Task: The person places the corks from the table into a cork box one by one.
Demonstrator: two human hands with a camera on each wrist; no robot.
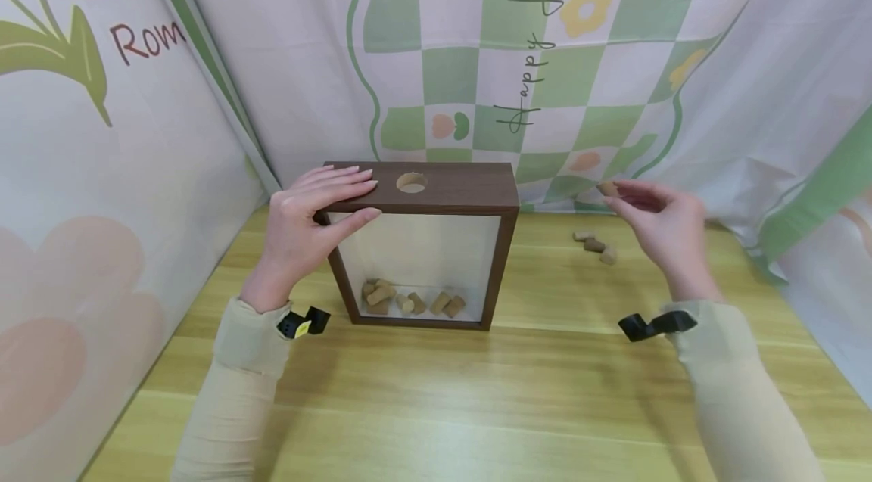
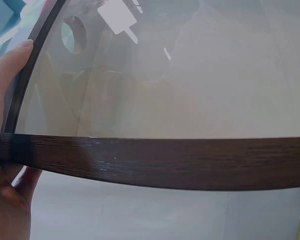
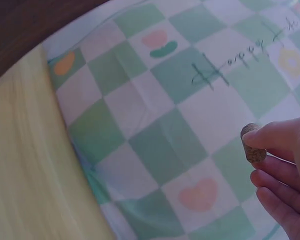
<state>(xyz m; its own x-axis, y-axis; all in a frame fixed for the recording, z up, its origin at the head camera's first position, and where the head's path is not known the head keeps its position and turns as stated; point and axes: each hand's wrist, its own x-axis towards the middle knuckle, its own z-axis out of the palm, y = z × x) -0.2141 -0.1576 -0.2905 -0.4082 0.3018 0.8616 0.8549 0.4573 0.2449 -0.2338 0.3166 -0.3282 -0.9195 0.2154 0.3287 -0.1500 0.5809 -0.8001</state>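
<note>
A dark wooden frame box (image 1: 504, 259) with a clear front stands upright on the table. Its top has a round hole (image 1: 412, 182), and several corks (image 1: 379, 294) lie inside along the bottom. My left hand (image 1: 306, 221) holds the box's top left corner, fingers over the top and thumb along the front edge. In the left wrist view that thumb (image 2: 12, 62) lies against the dark frame. Right of the box, my right hand (image 1: 657, 221) pinches a cork (image 3: 253, 144) between thumb and fingers, raised above the table.
Three loose corks (image 1: 594, 245) lie on the wooden table (image 1: 436, 399) below and left of the right hand. A checkered green and white curtain (image 1: 453, 35) hangs close behind the box. More printed cloth (image 1: 75, 187) rises along the left side.
</note>
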